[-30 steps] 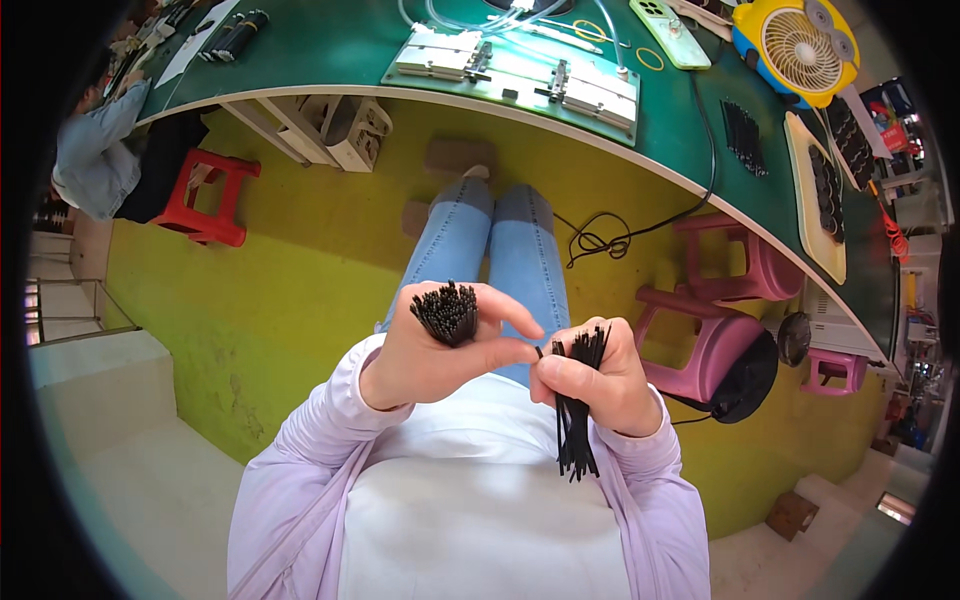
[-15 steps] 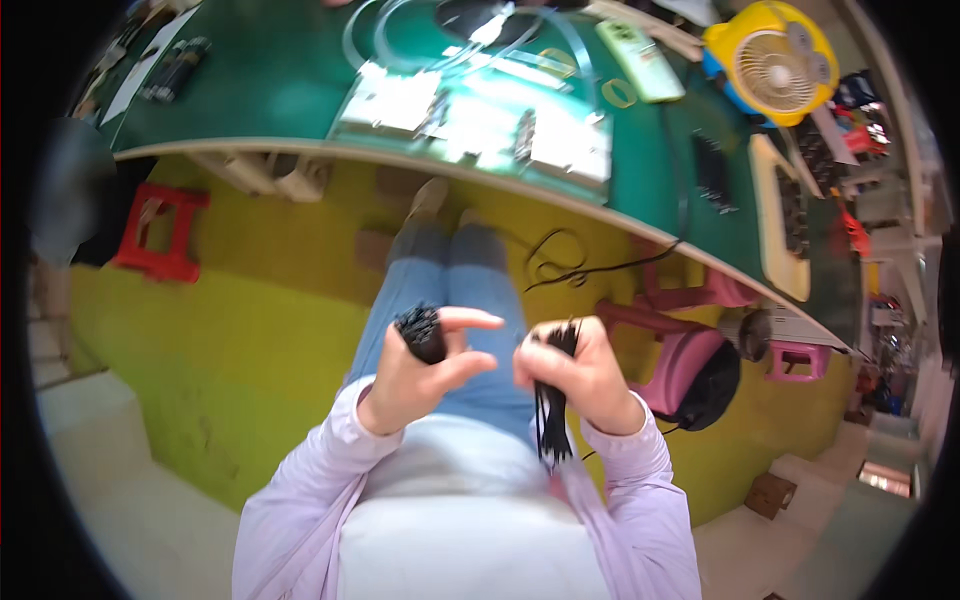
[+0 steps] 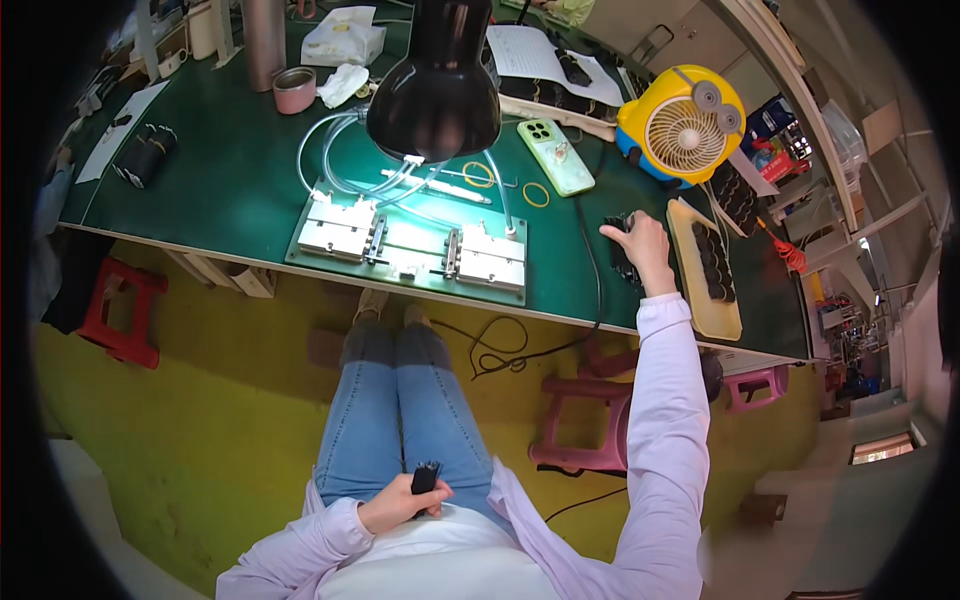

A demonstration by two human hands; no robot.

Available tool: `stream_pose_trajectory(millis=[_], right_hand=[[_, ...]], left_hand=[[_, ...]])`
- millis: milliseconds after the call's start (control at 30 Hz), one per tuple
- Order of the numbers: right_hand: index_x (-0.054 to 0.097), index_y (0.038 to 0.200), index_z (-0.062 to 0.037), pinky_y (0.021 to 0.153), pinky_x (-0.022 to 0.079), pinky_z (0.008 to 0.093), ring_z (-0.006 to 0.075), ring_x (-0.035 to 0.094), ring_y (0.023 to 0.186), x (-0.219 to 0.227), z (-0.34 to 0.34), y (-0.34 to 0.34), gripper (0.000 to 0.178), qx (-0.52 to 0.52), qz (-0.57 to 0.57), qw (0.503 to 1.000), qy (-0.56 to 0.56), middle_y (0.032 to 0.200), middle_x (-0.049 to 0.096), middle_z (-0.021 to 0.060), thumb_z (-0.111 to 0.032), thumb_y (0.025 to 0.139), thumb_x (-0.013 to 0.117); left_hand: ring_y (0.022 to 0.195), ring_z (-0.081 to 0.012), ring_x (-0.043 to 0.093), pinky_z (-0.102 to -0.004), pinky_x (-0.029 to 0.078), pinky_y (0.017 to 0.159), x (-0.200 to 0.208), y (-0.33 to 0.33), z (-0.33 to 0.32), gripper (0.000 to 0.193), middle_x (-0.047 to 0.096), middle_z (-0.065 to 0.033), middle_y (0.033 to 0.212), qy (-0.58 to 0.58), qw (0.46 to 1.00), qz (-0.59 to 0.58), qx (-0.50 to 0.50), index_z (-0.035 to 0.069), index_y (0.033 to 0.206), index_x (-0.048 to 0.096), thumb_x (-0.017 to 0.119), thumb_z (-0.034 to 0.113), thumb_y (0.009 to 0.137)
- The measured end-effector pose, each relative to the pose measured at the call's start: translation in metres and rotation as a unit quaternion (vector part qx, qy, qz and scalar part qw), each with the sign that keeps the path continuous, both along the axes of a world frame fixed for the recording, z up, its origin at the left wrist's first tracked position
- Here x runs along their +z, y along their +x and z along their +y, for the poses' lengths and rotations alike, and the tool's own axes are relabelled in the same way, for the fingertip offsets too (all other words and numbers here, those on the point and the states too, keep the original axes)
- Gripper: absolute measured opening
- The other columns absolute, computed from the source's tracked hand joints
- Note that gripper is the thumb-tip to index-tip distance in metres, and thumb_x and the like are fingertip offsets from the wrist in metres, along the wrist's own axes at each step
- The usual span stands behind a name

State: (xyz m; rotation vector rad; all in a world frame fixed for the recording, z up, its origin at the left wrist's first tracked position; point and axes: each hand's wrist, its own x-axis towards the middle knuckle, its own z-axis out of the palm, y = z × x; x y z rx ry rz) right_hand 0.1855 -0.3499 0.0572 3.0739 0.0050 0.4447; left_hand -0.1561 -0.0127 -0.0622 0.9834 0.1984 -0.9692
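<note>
My left hand [image 3: 404, 502] is closed round a bundle of thin black wires [image 3: 426, 477], held upright at my lap with the cut ends up. My right hand [image 3: 643, 245] is stretched forward over the right part of the green table. Its thumb stands out to the left, apart from the fingers, which are partly hidden. Right under and beside this hand lies a bundle of short black wires [image 3: 625, 266]. A cream tray [image 3: 735, 318] holding several black bundles is just right of the hand.
A lit metal fixture with two blocks [image 3: 490, 262] and clear tubes sits at the table's front, under a black lamp [image 3: 433, 105]. Further right are a green phone [image 3: 557, 158] and a yellow fan [image 3: 690, 135]. A pink stool [image 3: 570, 452] stands below, with a black cord [image 3: 535, 362] hanging nearby.
My right hand has gone from in front of me out to the table; the bundle it held no longer shows in it. My left hand has drawn back to my lap and closed on its bundle.
</note>
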Motion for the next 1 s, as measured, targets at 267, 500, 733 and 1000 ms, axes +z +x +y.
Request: stream_pose_trajectory(millis=[267, 500, 733, 1000], right_hand=[[0.054, 0.093, -0.0031, 0.065, 0.045, 0.0306, 0.0214, 0.054, 0.075, 0.026, 0.086, -0.12, 0.036, 0.145, -0.124, 0.937, 0.292, 0.086, 0.051, 0.0103, -0.023, 0.066, 0.069], [0.056, 0.101, -0.0025, 0.072, 0.045, 0.0268, 0.0147, 0.049, 0.092, -0.082, 0.179, -0.271, 0.032, 0.314, 0.538, 0.426, 0.656, 0.108, 0.046, 0.01, -0.021, 0.075, 0.06], [0.056, 0.099, -0.0031, 0.07, 0.045, 0.0268, 0.0109, 0.051, 0.083, -0.12, 0.205, -0.28, 0.03, 0.004, 0.587, 0.365, 0.722, 0.096, 0.052, 0.0057, -0.029, 0.084, 0.05], [0.049, 0.109, -0.0036, 0.073, 0.044, 0.0288, 0.0179, 0.054, 0.083, -0.099, 0.208, -0.271, 0.039, 0.313, 0.458, 0.667, 0.496, 0.099, 0.053, 0.0092, -0.029, 0.081, 0.054]], left_hand=[[0.05, -0.0111, 0.038, -0.0255, 0.033, 0.051, 0.008, 0.011, 0.005, 0.009, 0.041, -0.0017, 0.057, -0.138, 0.982, 0.119, 0.048, -0.001, 0.084, 0.051, 0.052, 0.008, 0.083], [0.052, -0.0138, 0.042, -0.0255, 0.035, 0.052, 0.017, 0.019, -0.005, 0.006, 0.044, -0.0032, 0.061, -0.285, 0.948, 0.139, -0.016, -0.002, 0.082, 0.051, 0.052, 0.004, 0.08], [0.078, -0.0177, 0.055, -0.0286, 0.043, 0.072, -0.002, 0.016, 0.003, 0.008, 0.054, -0.0079, 0.077, 0.123, 0.959, -0.253, 0.04, -0.002, 0.088, 0.05, 0.05, 0.004, 0.083], [0.078, -0.0134, 0.053, -0.0258, 0.041, 0.074, -0.006, -0.002, 0.017, 0.007, 0.055, -0.0066, 0.079, -0.011, 0.997, -0.069, -0.041, -0.002, 0.088, 0.051, 0.048, 0.002, 0.083]])
